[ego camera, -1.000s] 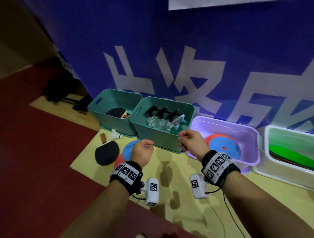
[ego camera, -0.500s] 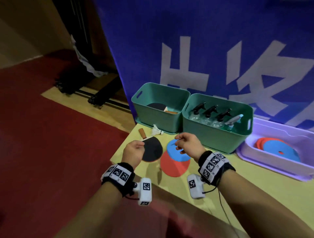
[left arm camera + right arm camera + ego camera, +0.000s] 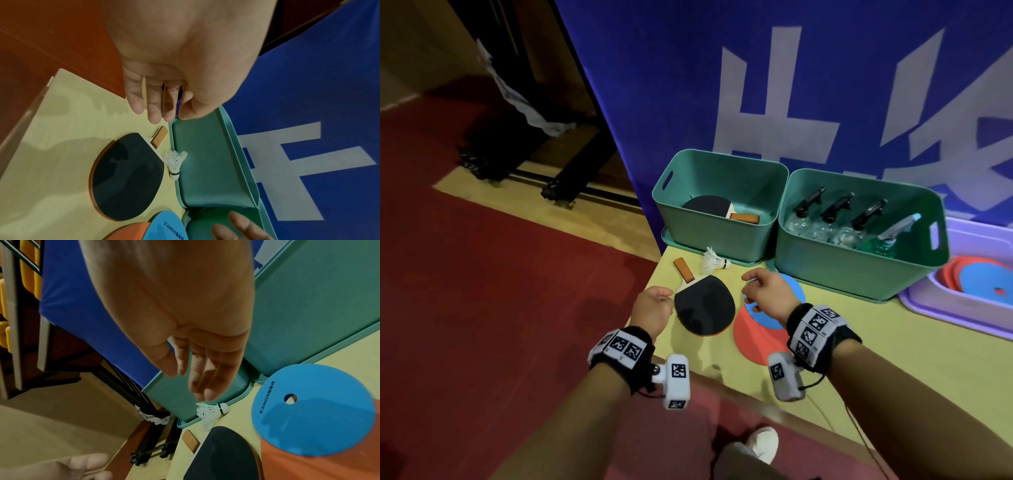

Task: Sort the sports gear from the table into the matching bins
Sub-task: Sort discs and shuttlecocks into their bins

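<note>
Paddle (image 3: 704,306): black face up on the yellow table (image 3: 893,349), just beside the shuttlecock (image 3: 715,261).
Left hand (image 3: 652,308): empty, fingers loosely curled, near the paddle's edge.
Right hand (image 3: 767,291): empty, fingers relaxed, over the blue disc (image 3: 312,410), possibly touching it.
Green bin (image 3: 717,209): holds another paddle.

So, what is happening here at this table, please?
A person is sorting sports gear into bins. Both hands are empty: the left hand hovers beside the black table tennis paddle, the right hand over the blue flat disc cone, which overlaps an orange disc cone. A white feather shuttlecock lies by the left green plastic bin, which already holds one paddle.
</note>
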